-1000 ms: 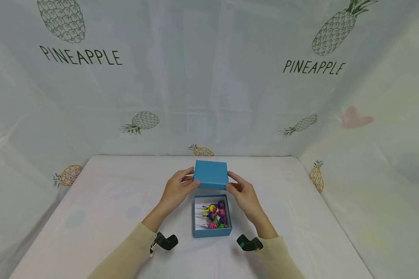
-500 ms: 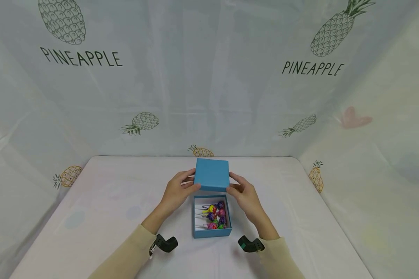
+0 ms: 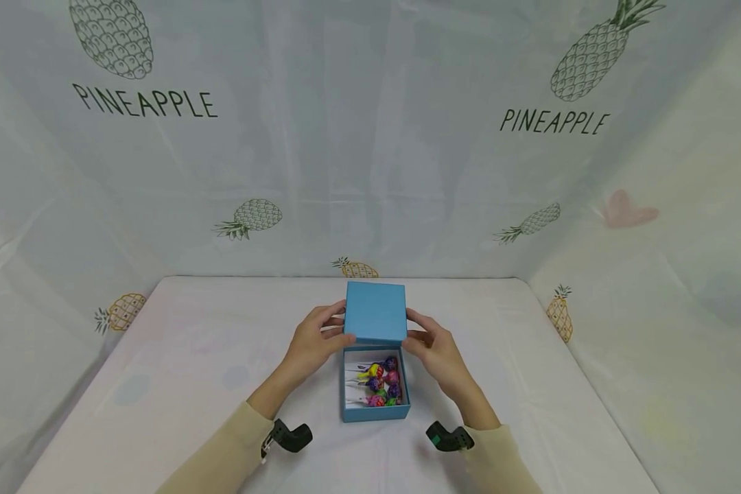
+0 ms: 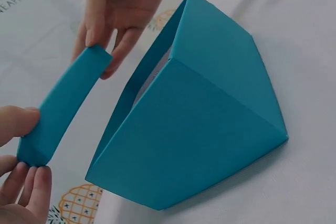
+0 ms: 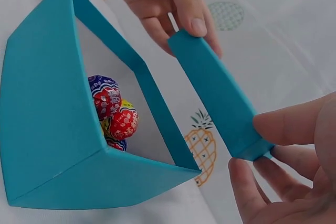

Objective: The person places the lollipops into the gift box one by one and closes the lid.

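Observation:
A blue square box lid point(image 3: 375, 312) is held level between both hands, just beyond an open blue box point(image 3: 375, 413) on the table. My left hand point(image 3: 316, 335) grips the lid's left side, thumb at the near corner and fingers along the edge. On the opposite side my right hand point(image 3: 435, 346) pinches it the same way. Several lollipops point(image 3: 379, 384) in bright wrappers lie in the box, sticks pointing left. In the right wrist view some wrapped lollipops point(image 5: 113, 103) show inside the box wall. Both wrist views show the lid raised above the box's rim.
The table point(image 3: 222, 398) wears a white cloth with faint coloured dots. Behind it hangs a pale curtain point(image 3: 370, 137) printed with pineapples. A black wrist camera point(image 3: 293, 436) sits on the left wrist, another black wrist camera point(image 3: 448, 437) on the right.
The lid has come slightly nearer, its front edge now overlapping the box's far rim in the head view. Both hands have moved with it; the box stays where it was.

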Demonstrator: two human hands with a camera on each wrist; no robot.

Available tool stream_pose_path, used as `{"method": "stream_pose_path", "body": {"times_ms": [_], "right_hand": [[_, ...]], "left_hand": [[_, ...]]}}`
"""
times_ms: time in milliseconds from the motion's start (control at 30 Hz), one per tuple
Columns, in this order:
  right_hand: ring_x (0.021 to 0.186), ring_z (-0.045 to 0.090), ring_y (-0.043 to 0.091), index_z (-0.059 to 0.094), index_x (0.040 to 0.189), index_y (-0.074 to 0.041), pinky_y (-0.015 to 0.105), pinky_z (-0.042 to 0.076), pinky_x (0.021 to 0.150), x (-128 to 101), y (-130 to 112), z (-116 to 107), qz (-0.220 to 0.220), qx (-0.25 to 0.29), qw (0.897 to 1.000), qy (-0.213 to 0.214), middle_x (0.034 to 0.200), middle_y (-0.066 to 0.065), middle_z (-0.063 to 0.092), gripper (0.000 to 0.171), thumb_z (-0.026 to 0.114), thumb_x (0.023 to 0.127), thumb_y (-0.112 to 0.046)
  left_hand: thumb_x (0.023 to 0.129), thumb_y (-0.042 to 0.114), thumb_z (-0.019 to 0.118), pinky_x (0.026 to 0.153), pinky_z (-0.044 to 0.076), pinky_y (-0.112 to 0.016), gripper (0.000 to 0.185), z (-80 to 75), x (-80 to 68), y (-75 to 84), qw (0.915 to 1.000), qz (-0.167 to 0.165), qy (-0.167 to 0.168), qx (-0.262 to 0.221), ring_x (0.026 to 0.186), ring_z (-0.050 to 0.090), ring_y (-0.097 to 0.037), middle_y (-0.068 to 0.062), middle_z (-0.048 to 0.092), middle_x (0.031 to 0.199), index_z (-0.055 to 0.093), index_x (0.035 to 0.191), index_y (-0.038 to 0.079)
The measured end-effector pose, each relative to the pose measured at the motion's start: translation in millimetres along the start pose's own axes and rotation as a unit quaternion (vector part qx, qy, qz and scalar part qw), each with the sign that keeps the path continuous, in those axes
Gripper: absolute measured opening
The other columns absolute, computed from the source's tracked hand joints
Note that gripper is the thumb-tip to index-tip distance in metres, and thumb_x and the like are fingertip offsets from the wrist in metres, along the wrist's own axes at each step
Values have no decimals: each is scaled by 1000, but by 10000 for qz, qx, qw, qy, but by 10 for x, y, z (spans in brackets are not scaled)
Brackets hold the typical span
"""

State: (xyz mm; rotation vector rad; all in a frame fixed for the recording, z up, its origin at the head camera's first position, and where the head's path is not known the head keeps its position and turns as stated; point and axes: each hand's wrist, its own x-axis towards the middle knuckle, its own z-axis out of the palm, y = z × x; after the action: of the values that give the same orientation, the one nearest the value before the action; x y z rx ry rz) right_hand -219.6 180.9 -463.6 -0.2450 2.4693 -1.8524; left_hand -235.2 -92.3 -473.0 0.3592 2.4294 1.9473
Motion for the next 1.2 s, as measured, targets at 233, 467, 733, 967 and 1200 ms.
{"method": "stream_pose_path", "body": {"times_ms": [233, 467, 733, 967, 1200], "right_hand": [[132, 60, 30, 48, 161, -17, 53, 51, 109, -75, -33, -33, 166, -69, 9998, -128, 164, 8, 46, 64, 70, 101, -9], [127, 62, 28, 48, 161, -17, 42, 56, 104, -175, -17, -50, 275, -222, 9992, -211, 162, 6, 49, 67, 72, 99, -5], [125, 62, 26, 50, 159, -19, 31, 56, 97, -274, -19, -96, 332, -109, 9988, -341, 156, 5, 53, 66, 73, 99, -5], [124, 61, 27, 51, 158, -19, 28, 56, 95, -357, -19, -131, 391, -8, 9980, -504, 148, 7, 57, 64, 73, 99, -6], [125, 59, 28, 49, 160, -17, 26, 55, 93, -435, -20, -126, 469, 16, 9966, -672, 152, 9, 53, 67, 72, 99, -5]], "left_hand": [[89, 15, 88, 108, 53, -43, 79, 9, -99, 26, 9999, -126, -46, -90, 124, 65, -28, -11, 57, 139, 50, 159, 16], [88, 15, 89, 107, 54, -42, 80, 24, -182, 9, 9998, -182, -56, 108, 123, 63, -24, -9, 58, 137, 51, 158, 17], [87, 14, 90, 105, 55, -44, 80, 58, -317, 65, 9995, -281, -26, 135, 121, 64, -24, -7, 60, 135, 52, 157, 17], [86, 13, 90, 104, 56, -45, 84, 88, -447, 82, 9993, -304, -60, 192, 119, 65, -23, -7, 60, 133, 49, 159, 16], [85, 15, 91, 102, 57, -39, 85, 79, -547, 89, 9985, -439, -158, 301, 118, 65, -23, -7, 59, 132, 50, 159, 17]]}}
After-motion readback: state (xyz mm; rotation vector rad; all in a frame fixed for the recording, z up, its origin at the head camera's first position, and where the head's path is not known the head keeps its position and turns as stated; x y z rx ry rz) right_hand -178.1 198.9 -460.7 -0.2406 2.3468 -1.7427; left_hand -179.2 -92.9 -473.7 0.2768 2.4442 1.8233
